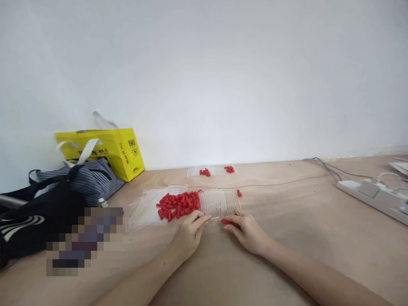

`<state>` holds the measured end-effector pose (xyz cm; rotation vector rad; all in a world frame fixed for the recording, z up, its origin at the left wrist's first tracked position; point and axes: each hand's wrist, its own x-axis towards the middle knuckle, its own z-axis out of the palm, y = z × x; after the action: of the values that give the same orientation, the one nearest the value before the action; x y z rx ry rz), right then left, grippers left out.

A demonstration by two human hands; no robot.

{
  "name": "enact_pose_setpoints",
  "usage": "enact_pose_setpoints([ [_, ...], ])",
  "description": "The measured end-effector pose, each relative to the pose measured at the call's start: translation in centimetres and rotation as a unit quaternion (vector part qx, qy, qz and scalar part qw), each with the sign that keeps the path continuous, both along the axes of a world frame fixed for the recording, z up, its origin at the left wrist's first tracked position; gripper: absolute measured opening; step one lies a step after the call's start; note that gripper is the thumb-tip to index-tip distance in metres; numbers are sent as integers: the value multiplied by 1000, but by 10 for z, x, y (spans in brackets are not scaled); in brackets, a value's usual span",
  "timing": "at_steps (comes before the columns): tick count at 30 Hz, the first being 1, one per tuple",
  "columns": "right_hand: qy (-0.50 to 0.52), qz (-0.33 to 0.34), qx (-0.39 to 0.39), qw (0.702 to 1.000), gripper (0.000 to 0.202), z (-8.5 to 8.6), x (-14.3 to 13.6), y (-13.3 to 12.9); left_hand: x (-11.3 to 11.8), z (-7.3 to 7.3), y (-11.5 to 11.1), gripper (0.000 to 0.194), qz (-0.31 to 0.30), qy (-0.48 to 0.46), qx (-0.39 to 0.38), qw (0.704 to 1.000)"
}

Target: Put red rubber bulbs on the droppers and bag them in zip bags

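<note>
Between its fingertips my left hand (190, 231) pinches a thin clear tube (214, 219), its free end pointing right. My right hand (247, 229) is closed on a small red cap (225, 222), a short gap from the tube's end. Just beyond both hands lies a row of similar clear tubes (219, 200), side by side. A heap of red caps (180, 205) rests on clear plastic bags (145, 208) to the left of the row. One loose red cap (239, 193) sits at the row's right end.
Farther back, a clear bag (191, 171) bears two small groups of red caps (229, 169). On the left stand a yellow bag (132, 157), a striped bag (92, 178) and a black bag (41, 212). A white power strip (376, 197) with cables lies at right.
</note>
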<state>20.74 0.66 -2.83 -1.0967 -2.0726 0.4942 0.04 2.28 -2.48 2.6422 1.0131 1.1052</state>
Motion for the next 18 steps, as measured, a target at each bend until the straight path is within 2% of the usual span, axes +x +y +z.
enact_pose_setpoints([
  [6,48,-18,-20,998,17,4,-8,-1,1,2,-1,23,-10,4,8,1000],
  [12,29,-24,15,999,15,1,-7,1,0,3,-1,22,-7,14,5,1000],
  [18,49,-11,21,999,14,-3,-8,2,-1,-1,2,26,-36,7,23,999],
])
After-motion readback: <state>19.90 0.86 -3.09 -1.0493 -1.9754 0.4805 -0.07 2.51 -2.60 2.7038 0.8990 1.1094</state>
